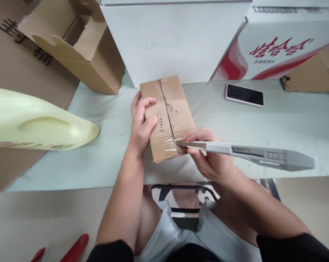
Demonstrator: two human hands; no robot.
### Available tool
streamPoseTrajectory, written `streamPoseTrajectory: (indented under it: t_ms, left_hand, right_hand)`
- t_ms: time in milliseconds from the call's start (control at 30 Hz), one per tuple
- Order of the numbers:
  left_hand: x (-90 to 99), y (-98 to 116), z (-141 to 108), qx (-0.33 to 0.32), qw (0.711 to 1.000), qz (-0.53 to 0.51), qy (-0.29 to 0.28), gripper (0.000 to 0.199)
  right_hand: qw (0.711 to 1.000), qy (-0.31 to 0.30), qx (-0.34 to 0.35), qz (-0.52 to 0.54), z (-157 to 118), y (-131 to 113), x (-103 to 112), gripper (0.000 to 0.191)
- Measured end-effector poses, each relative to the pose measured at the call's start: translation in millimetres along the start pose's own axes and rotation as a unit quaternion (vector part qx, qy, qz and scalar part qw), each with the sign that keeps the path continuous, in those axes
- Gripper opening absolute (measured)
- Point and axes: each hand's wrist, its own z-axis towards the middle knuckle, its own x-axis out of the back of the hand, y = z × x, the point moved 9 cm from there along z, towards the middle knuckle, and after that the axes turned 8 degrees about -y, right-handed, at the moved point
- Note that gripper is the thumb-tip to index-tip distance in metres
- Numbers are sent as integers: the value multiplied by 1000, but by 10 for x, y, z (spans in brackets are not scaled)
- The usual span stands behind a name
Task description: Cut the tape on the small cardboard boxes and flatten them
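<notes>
A small brown cardboard box [177,109] sits tilted at the near part of the table, with clear tape over its top seam. My left hand [142,123] grips the box by its left side, thumb and fingers on the top face. In my right hand [208,156] is a grey utility knife [257,154], its blade tip at the taped seam near the box's close end. Along the middle, the seam looks ragged and dark. My right fingers pinch the knife near the blade, and its handle sticks out to the right.
A white box [169,43] and a red-and-white carton [276,47] stand at the back. An open cardboard box [99,62] is at back left, beside a pale yellow bottle [44,123]. A phone [244,95] lies right of the small box on the pale green cloth [287,123].
</notes>
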Motion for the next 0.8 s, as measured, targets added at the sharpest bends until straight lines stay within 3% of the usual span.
streamPoseTrajectory:
  t_ms: [200, 500, 800]
  left_hand:
    - [0, 46, -6, -4, 1000, -10, 18, 41]
    - [-7, -11, 2, -1, 1000, -30, 0, 46]
    - [2, 9, -11, 0, 999, -51, 17, 45]
  right_hand:
    - [1000, -3, -13, -14, 2, -4, -11, 17]
    - [1000, -16, -6, -15, 2, 1, -7, 6]
    - [1000, 1, -5, -21, 19, -25, -2, 21]
